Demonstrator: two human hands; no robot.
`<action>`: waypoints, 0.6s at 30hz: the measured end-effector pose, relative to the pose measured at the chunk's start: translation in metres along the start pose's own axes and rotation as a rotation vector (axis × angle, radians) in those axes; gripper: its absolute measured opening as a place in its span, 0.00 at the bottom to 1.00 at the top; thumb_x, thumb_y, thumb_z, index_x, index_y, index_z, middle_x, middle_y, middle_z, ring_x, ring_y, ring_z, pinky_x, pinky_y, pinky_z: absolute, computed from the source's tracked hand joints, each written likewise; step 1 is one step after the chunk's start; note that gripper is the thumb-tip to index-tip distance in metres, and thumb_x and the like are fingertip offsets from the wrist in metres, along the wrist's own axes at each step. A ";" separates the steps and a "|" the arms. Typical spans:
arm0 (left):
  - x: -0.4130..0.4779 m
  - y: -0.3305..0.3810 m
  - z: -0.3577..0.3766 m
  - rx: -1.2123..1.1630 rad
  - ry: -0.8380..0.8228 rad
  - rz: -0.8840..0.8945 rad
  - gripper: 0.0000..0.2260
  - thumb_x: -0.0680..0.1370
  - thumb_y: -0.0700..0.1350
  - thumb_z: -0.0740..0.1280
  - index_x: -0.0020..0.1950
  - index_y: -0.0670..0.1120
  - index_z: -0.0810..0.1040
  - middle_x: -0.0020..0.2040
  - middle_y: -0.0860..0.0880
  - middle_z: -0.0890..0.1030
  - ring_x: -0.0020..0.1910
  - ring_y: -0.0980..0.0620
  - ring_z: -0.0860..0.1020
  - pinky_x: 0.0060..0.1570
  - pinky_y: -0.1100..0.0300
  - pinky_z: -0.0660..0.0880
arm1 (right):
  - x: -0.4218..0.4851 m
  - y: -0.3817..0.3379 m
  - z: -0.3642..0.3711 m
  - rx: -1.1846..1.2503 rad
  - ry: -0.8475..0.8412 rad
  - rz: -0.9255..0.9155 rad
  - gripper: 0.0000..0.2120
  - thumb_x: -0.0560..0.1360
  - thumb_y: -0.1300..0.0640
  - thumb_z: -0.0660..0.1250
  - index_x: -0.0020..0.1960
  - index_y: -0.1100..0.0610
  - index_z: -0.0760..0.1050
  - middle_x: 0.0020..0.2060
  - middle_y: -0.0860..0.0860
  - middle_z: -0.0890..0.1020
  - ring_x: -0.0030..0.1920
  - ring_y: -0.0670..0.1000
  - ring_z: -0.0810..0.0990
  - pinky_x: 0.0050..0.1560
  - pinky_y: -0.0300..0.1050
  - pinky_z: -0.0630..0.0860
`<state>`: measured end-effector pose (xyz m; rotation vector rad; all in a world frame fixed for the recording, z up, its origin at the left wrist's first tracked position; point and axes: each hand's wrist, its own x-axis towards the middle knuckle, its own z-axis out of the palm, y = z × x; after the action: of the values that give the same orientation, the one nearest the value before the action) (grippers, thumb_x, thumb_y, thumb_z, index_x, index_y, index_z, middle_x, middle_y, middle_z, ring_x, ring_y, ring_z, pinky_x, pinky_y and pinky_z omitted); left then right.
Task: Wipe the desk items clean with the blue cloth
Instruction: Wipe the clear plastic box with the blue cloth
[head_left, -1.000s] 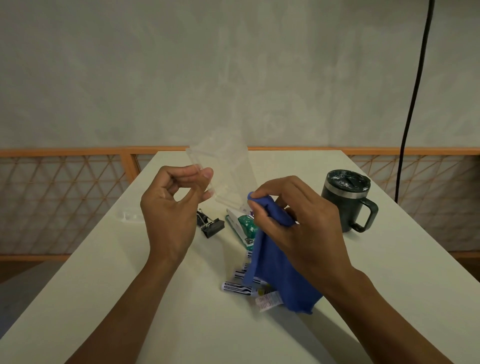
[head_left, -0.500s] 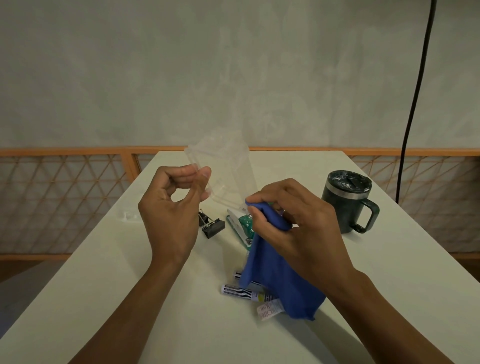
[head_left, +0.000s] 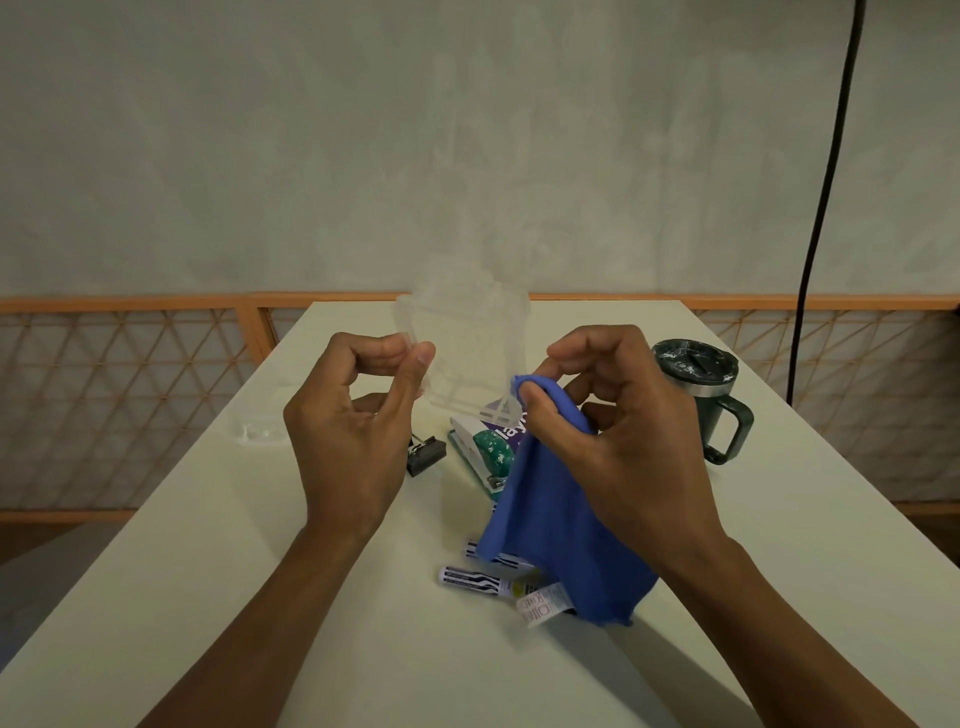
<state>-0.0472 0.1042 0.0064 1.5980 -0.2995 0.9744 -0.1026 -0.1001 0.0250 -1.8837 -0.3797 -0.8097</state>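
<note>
Two hands are raised over the desk (head_left: 249, 582). One clear plastic holder (head_left: 462, 353) is pinched at its left edge by the left hand (head_left: 353, 436), thumb against curled fingers, and held upright with its long axis near vertical. One blue cloth (head_left: 556, 530) is gripped in the curled fingers of the right hand (head_left: 623, 431) at the holder's lower right corner, its length hanging to the desk. Two markers (head_left: 478, 578), one binder clip (head_left: 426, 454), one stapler (head_left: 485, 457) and one mug (head_left: 701, 395) lie below.

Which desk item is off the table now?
The clear plastic box, pinched by the left hand, blue cloth at its corner. The stapler, binder clip, markers and mug lie on the table.
</note>
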 end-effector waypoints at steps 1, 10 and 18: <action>0.000 0.000 0.000 0.005 -0.001 0.001 0.10 0.80 0.46 0.77 0.55 0.41 0.82 0.50 0.50 0.85 0.53 0.47 0.86 0.45 0.47 0.87 | 0.000 0.000 0.000 -0.017 -0.002 -0.008 0.15 0.78 0.57 0.78 0.60 0.51 0.77 0.50 0.41 0.84 0.46 0.51 0.84 0.41 0.41 0.82; 0.000 0.000 -0.001 0.011 0.026 -0.018 0.10 0.80 0.47 0.77 0.55 0.42 0.82 0.50 0.49 0.85 0.52 0.45 0.86 0.43 0.45 0.86 | 0.002 0.001 0.000 -0.177 0.004 -0.152 0.07 0.79 0.57 0.77 0.56 0.53 0.84 0.51 0.43 0.85 0.43 0.47 0.82 0.39 0.42 0.81; 0.002 0.002 -0.003 0.028 0.016 -0.024 0.09 0.81 0.47 0.77 0.54 0.42 0.82 0.49 0.50 0.85 0.51 0.46 0.85 0.42 0.47 0.86 | 0.003 0.005 -0.004 -0.192 -0.074 -0.111 0.05 0.79 0.56 0.77 0.54 0.48 0.87 0.49 0.40 0.85 0.45 0.44 0.83 0.42 0.35 0.78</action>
<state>-0.0486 0.1067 0.0089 1.6148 -0.2566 0.9763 -0.0992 -0.1058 0.0243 -2.0910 -0.4700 -0.8779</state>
